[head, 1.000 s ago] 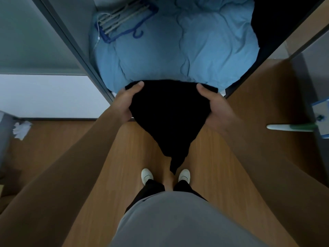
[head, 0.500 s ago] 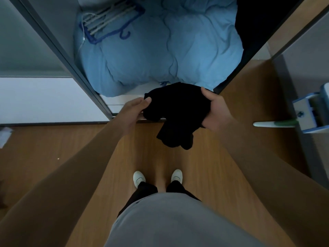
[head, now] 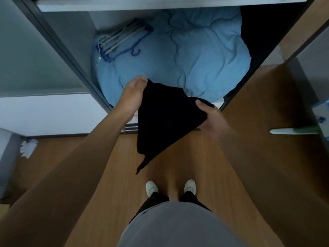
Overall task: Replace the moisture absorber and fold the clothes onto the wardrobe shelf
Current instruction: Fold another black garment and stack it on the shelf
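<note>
Head view: left hand (head: 132, 97) and right hand (head: 212, 120) hold black garment (head: 165, 120).

One view: head-worn wide-angle, standing height, pitched steeply down and forward. Wearer's shoes (head: 151, 188) at 6 o'clock, wardrobe shelf (head: 124, 4) at 12 o'clock. Left hand (head: 132, 97) and right hand (head: 212, 120) close under lens, near centre.
</note>
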The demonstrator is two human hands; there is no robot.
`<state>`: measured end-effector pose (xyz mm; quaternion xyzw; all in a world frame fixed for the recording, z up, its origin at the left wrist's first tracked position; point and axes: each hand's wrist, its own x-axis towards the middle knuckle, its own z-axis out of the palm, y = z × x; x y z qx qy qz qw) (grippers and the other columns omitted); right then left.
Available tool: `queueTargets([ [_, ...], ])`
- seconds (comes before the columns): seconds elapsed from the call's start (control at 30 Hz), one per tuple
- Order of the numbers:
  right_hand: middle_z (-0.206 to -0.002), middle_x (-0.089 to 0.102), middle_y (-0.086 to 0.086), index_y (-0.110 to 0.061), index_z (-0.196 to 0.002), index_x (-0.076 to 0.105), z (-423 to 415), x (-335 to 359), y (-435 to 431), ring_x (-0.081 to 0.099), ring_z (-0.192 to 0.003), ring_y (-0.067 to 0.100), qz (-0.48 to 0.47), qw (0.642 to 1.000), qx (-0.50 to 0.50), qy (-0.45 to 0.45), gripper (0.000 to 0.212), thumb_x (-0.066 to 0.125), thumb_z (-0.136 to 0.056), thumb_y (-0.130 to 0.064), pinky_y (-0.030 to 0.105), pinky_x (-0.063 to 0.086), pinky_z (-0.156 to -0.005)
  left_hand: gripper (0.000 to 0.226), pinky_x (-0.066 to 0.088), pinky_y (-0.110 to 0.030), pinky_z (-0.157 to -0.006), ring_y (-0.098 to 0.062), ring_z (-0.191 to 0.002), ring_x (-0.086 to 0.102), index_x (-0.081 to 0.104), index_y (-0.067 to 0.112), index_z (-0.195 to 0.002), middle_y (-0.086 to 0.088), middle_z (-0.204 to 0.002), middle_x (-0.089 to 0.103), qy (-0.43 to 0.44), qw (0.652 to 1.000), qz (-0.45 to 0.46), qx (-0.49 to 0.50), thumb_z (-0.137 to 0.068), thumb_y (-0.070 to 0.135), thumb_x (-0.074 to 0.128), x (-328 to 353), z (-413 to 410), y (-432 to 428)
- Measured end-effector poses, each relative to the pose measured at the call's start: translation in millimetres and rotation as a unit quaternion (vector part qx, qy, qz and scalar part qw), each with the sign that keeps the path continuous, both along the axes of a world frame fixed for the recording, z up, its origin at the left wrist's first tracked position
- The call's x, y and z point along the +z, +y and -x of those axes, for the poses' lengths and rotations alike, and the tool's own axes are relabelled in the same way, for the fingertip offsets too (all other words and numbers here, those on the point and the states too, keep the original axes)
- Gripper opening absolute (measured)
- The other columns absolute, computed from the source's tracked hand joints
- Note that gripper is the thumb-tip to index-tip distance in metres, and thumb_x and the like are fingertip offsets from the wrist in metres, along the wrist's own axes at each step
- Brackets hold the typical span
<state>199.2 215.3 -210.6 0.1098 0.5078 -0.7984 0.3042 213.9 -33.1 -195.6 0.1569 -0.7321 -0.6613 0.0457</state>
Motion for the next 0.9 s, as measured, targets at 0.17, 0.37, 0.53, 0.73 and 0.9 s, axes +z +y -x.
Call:
queueTargets([
  [0.17,-0.118,0.073,0.009,-0.006,-0.126,0.063,8,18,-27,0.07,-0.108,0.021,-0.053,0.997,-0.007,0.059,0.032,0.06,-0.099,-0.021,0.033,0.057,-0.091,0.028,0.052,-0.027,-0.073,-0.013,-0.078,0.064,0.065,0.019,-0.077,0.001,-0.079,0.068,-0.009,0.992,-0.038,0.116,-0.097,0.029,0.048,4,-12,-32],
  [0.37,-0.107,0.074,0.008,-0.008,-0.114,0.069,24,43,-58,0.072,-0.1,0.022,-0.141,0.982,0.026,0.121,0.025,0.059,-0.099,-0.026,0.036,0.058,-0.089,0.032,0.055,-0.037,-0.094,-0.018,-0.101,0.071,0.07,0.013,-0.098,-0.005,-0.104,0.075,-0.011,0.972,-0.158,0.174,-0.102,0.033,0.046,12,-19,-44],
  [0.53,-0.104,0.075,0.007,-0.008,-0.115,0.067,35,56,-67,0.073,-0.096,0.02,-0.161,0.973,0.064,0.154,0.027,0.058,-0.1,-0.028,0.029,0.059,-0.079,0.031,0.054,-0.031,-0.093,-0.019,-0.115,0.066,0.068,0.013,-0.114,-0.006,-0.12,0.072,-0.039,0.972,-0.23,0.032,-0.099,0.038,0.058,19,-30,-57],
  [0.73,-0.083,0.077,-0.004,-0.016,-0.098,0.071,50,74,-63,0.075,-0.081,0.013,-0.191,0.957,0.066,0.207,0.02,0.058,-0.099,-0.031,0.023,0.057,-0.066,0.013,0.053,-0.024,-0.071,-0.014,-0.074,0.066,0.064,0.012,-0.078,-0.005,-0.08,0.069,0.017,0.987,-0.126,0.101,-0.086,0.002,0.06,46,-26,-59],
  [0.9,-0.093,0.077,0.004,-0.01,-0.11,0.068,60,92,-73,0.075,-0.083,0.015,-0.167,0.963,0.039,0.206,0.029,0.06,-0.097,-0.034,0.023,0.056,-0.065,0.007,0.057,-0.027,-0.067,-0.016,-0.078,0.072,0.07,0.019,-0.084,-0.003,-0.083,0.075,0.091,0.981,-0.125,0.119,-0.085,0.013,0.067,72,-16,-56],
])
